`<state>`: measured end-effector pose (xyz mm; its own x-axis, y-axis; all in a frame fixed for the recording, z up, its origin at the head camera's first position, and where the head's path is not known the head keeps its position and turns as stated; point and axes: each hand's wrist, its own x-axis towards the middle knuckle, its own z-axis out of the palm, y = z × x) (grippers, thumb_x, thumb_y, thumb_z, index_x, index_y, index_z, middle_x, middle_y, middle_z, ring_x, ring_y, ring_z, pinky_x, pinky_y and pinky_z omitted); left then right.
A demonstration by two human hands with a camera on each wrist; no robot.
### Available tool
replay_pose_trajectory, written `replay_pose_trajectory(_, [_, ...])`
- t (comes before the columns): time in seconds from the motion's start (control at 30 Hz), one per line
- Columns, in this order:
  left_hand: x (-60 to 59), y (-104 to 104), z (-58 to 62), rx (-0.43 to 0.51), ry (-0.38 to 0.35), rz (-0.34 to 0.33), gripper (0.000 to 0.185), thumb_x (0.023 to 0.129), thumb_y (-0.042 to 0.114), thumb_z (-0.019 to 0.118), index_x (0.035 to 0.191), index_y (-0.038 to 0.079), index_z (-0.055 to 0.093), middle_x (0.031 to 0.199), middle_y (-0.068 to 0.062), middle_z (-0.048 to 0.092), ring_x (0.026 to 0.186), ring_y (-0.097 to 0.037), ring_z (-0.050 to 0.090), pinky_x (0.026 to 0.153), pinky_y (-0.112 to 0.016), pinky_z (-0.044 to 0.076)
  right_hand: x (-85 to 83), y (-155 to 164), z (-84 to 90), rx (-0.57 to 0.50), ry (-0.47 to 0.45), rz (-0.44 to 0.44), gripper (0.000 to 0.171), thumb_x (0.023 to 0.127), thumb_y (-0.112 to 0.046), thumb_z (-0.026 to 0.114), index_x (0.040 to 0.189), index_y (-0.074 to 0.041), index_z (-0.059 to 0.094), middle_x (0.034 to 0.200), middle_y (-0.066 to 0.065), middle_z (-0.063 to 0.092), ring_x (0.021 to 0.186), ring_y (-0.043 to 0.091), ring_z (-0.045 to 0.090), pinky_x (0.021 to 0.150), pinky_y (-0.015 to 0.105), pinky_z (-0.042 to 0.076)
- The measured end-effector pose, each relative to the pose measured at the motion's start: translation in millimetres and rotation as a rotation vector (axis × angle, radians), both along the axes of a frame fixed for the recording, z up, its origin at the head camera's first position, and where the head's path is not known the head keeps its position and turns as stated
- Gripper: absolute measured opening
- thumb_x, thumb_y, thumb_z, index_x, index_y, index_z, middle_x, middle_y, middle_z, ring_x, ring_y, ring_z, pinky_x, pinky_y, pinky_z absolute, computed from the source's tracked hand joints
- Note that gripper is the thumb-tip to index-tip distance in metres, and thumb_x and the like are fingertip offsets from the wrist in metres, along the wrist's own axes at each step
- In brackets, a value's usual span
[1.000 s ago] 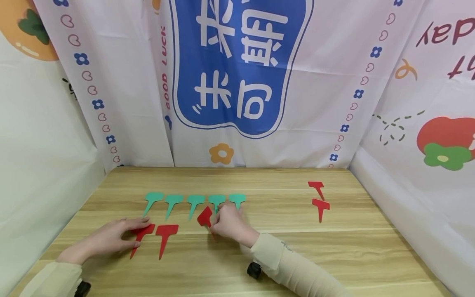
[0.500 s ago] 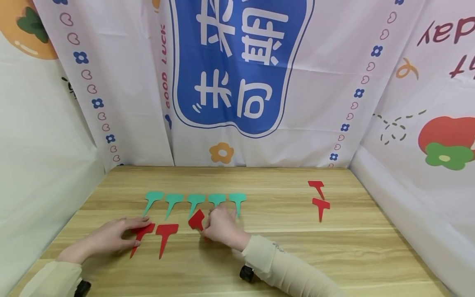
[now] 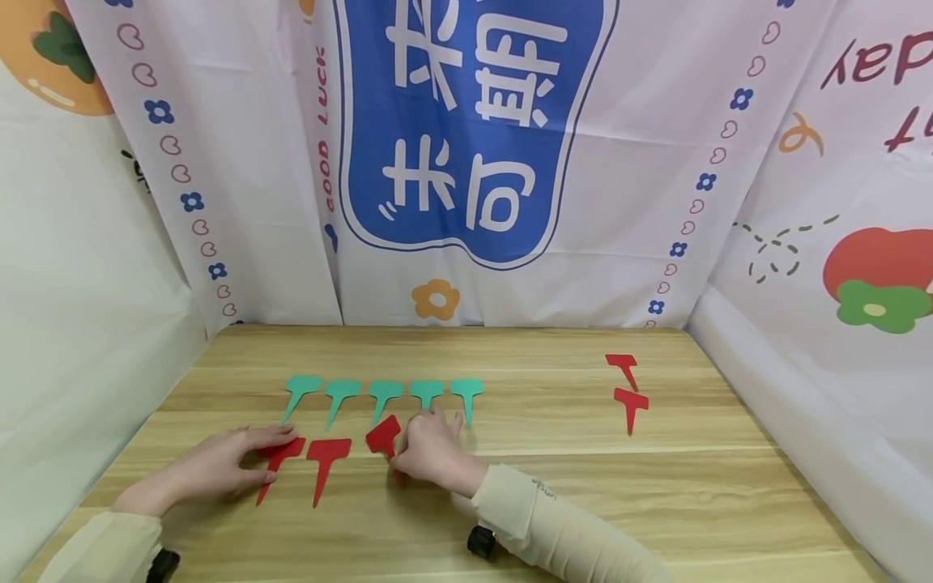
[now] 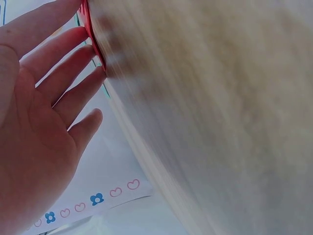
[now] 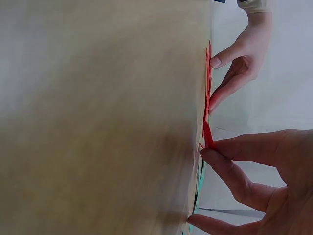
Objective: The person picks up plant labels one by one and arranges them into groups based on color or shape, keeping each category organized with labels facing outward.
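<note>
My right hand (image 3: 435,450) pinches the stem of a red T-shaped plant label (image 3: 382,436) between thumb and finger, just above the table; in the right wrist view this label (image 5: 209,135) is seen edge-on and tilted. My left hand (image 3: 211,468) rests on the leftmost red plant label (image 3: 286,450), its fingers extended, as the left wrist view also shows. Between the hands lies a second red plant label (image 3: 329,450), flat. Behind them runs a row of several green plant labels (image 3: 303,384); my right fingers partly cover one green label's (image 3: 427,389) stem.
Two more red plant labels (image 3: 631,400) lie at the far right, one behind the other. The wooden table (image 3: 656,502) ends at printed white cloth walls (image 3: 277,243) at the back and both sides.
My right hand has moved left and slightly nearer with the red plant label, towards the two red ones. The left hand has stayed in place.
</note>
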<state>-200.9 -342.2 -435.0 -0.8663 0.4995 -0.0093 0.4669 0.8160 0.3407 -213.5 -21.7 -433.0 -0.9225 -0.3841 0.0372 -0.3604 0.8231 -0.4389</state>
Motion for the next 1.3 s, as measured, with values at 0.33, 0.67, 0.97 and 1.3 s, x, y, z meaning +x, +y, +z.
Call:
replay_pose_trajectory(0.33, [0.0, -0.3, -0.5, 0.002, -0.001, 0.004, 0.060, 0.081, 0.045, 0.070, 0.132, 0.017, 0.058, 0.140, -0.010, 0.052, 0.126, -0.040, 0.048, 0.102, -0.060, 0.031, 7.9, -3.3, 1.6, 0.049, 0.040, 0.010, 0.036, 0.076, -0.027, 0.076, 0.045, -0.023, 0.058, 0.100, -0.002, 0.063, 0.119, 0.030, 0.046, 0.100, 0.074, 0.019])
replay_pose_trajectory(0.67, [-0.5, -0.7, -0.8, 0.004, -0.012, 0.001, 0.060, 0.081, 0.046, 0.069, 0.132, 0.017, 0.058, 0.141, -0.011, 0.051, 0.127, -0.041, 0.047, 0.102, -0.062, 0.031, 11.9, -9.5, 1.8, 0.136, 0.046, 0.026, 0.034, 0.077, -0.028, 0.073, 0.047, -0.025, 0.059, 0.108, 0.000, 0.064, 0.120, 0.029, 0.046, 0.101, 0.072, 0.021])
replay_pose_trajectory(0.97, [0.2, -0.7, 0.5, -0.001, -0.016, -0.001, 0.060, 0.081, 0.045, 0.069, 0.133, 0.016, 0.057, 0.140, -0.012, 0.052, 0.125, -0.041, 0.048, 0.101, -0.062, 0.033, 16.4, -15.1, 3.1, 0.193, 0.064, 0.010, 0.038, 0.077, -0.027, 0.071, 0.043, -0.022, 0.053, 0.107, 0.004, 0.064, 0.121, 0.028, 0.046, 0.101, 0.071, 0.023])
replay_pose_trajectory(1.3, [1.2, 0.2, 1.7, 0.002, -0.018, 0.010, 0.059, 0.081, 0.045, 0.069, 0.132, 0.016, 0.058, 0.140, -0.011, 0.052, 0.125, -0.041, 0.049, 0.101, -0.061, 0.034, 14.2, -26.0, 2.6, 0.203, 0.037, -0.042, 0.040, 0.075, -0.033, 0.072, 0.044, -0.017, 0.052, 0.107, 0.003, 0.063, 0.118, 0.024, 0.045, 0.101, 0.063, 0.024])
